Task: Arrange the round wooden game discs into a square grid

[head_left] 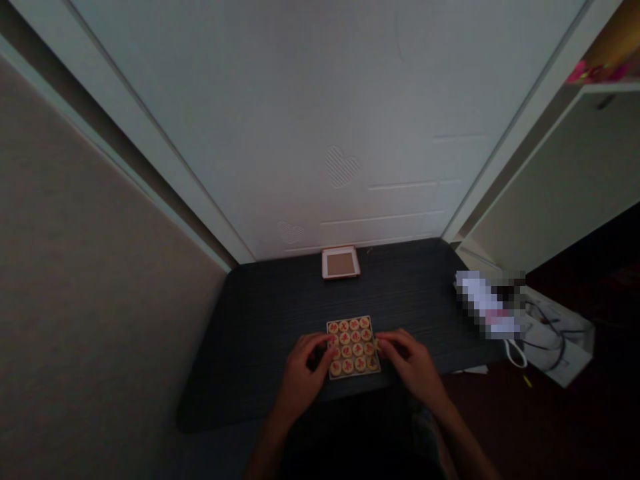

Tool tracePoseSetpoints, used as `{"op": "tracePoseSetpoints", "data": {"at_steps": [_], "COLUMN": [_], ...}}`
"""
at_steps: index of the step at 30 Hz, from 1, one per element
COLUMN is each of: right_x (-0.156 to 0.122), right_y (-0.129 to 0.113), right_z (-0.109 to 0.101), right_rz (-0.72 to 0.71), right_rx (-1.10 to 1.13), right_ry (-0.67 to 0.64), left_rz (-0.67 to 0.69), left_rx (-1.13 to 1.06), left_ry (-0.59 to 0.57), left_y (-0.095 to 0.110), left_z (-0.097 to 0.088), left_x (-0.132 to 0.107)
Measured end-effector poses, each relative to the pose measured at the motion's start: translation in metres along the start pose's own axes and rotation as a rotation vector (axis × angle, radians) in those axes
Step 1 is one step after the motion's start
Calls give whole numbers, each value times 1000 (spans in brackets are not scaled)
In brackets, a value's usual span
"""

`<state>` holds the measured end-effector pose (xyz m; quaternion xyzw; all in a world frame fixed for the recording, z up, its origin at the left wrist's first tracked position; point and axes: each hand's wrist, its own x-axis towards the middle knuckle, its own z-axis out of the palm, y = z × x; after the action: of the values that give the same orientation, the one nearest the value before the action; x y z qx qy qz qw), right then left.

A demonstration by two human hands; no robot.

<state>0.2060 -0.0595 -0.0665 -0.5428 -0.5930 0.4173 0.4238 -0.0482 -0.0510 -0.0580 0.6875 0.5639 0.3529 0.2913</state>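
Observation:
A shallow square tray lies near the front edge of the dark table, filled with round wooden xiangqi pieces in rows. Red characters mark their tops. From the left, my left hand closes thumb and index finger on the tray's side, the fingertips over the edge pieces. My right hand pinches at the opposite side, its thumb and index finger close together. Whether a loose piece is also between those right fingertips is too small to tell.
Behind the tray, a shallow box lid with a pale rim rests against the white panel. The dark table has rounded corners. At right are a blurred-out white object, a white box and dark cables.

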Motion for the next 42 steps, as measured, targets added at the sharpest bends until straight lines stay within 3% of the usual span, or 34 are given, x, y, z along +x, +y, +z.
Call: {"op": "tracePoseSetpoints", "data": {"at_steps": [3,9,15,42], "right_x": [-3,-8,-10,-15], "right_y": [6,5,4,14], "right_z": [-1,4,11,22], "right_rz": [11,-7,25,-7], "right_rx": [-36,-105,-112,-258], "right_ry": [-35,-89,-89,18], "left_rz": [83,117,136,144], "left_rx": [75,201,238,273], "left_ry": [-22,-143,-129,-135], "left_y": [-14,-26,-32,-28], "left_z": [-1,3,8,7], "left_x": [-9,-20,-19,-18]}}
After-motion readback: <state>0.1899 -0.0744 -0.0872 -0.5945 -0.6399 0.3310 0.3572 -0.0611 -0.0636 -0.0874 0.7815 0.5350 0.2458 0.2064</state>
